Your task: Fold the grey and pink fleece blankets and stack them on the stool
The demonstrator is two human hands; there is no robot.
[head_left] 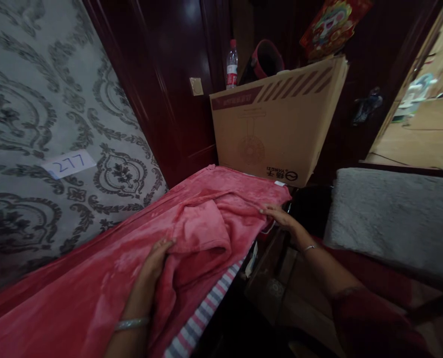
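Observation:
A plush pink-red blanket (202, 228) spreads over a long surface by the wall, with its middle part folded over and rumpled. My left hand (159, 254) is closed on a folded edge of it, near the centre of the view; a bracelet sits on that wrist. At the blanket's right side, my right hand (279, 215) pinches the edge of a fold, fingers pointing left; its thumb is partly hidden. Striped cloth (210, 301) in grey, white and pink shows under the blanket's near edge.
A large cardboard box (274, 124) stands at the far end, with a plastic bottle (232, 67) by its top edge. Dark red doors (169, 64) rise behind. Patterned wallpaper (120, 174) is on the left. A grey plush-covered seat (393, 219) stands at the right.

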